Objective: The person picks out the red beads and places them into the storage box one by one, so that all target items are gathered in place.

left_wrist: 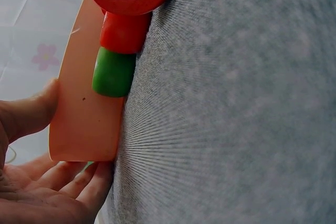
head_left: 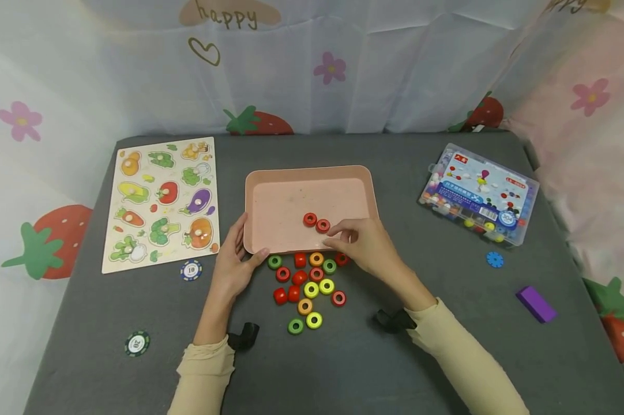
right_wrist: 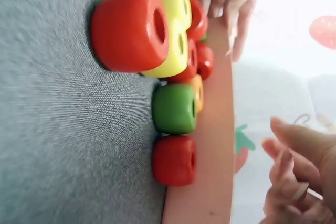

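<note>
A shallow pink tray [head_left: 312, 196] lies mid-table with two red ring beads [head_left: 316, 223] in it. My left hand [head_left: 234, 262] grips its front left corner. The left wrist view shows the thumb [left_wrist: 39, 109] against the rim and the fingers [left_wrist: 71, 182] along the side. My right hand [head_left: 366, 245] hovers over the tray's front right part, just right of those beads. In the right wrist view its thumb and forefinger stand apart with nothing visible between them. Loose red, green, yellow and orange beads [head_left: 312, 290] lie in front of the tray; a green bead [left_wrist: 114, 72] touches its wall.
A vegetable picture board [head_left: 161, 202] lies at the left, near two poker chips [head_left: 191, 270]. At the right are a clear plastic case [head_left: 480, 195] of small parts, a blue disc [head_left: 495, 259] and a purple block [head_left: 536, 304]. Printed cloth hangs behind the table.
</note>
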Available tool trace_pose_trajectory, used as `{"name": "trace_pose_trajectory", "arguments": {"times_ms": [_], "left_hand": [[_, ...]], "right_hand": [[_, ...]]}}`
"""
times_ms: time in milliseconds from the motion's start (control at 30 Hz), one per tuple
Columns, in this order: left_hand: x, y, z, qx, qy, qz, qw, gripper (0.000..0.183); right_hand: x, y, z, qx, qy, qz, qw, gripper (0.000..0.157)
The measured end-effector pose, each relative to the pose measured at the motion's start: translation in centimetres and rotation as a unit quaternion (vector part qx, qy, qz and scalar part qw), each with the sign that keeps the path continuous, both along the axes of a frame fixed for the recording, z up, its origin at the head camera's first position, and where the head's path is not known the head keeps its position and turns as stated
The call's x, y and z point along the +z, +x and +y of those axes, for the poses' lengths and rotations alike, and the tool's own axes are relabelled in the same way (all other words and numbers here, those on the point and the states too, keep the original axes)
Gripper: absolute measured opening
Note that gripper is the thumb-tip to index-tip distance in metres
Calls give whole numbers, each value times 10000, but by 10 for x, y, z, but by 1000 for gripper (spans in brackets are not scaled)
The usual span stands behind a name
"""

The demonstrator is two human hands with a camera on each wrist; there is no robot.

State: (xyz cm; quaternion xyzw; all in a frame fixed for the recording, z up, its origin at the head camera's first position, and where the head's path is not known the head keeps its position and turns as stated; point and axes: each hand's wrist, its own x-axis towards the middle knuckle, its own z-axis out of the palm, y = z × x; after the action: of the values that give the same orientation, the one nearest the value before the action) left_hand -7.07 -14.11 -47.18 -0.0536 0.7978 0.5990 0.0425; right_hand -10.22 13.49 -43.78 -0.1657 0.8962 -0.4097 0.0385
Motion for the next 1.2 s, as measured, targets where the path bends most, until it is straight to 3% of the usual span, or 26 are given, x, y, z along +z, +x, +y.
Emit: {"name": "trace_pose_trajectory", "arguments": {"times_ms": [167, 300, 533, 800, 1200], "left_hand": [[1, 0, 0, -23, -78, -36, 10000, 86], [1, -1, 0, -11, -102, -30, 9999, 86], [1, -1, -1, 8, -111, -13, 9999, 86], [1, -1, 0, 23, -111, 7, 9999, 87], [0, 0, -1, 28, -104, -54, 9999, 87]], "right_hand": [[1, 16, 12, 704, -25, -518, 9962, 16], [-8, 23, 23, 985, 138, -348, 9944, 28], [-18, 27, 36, 884, 684, -232, 9935, 39], [-21, 30, 39, 786, 848, -258, 9930, 23], [-18, 30, 38, 802, 1124, -324, 9899, 25]]}}
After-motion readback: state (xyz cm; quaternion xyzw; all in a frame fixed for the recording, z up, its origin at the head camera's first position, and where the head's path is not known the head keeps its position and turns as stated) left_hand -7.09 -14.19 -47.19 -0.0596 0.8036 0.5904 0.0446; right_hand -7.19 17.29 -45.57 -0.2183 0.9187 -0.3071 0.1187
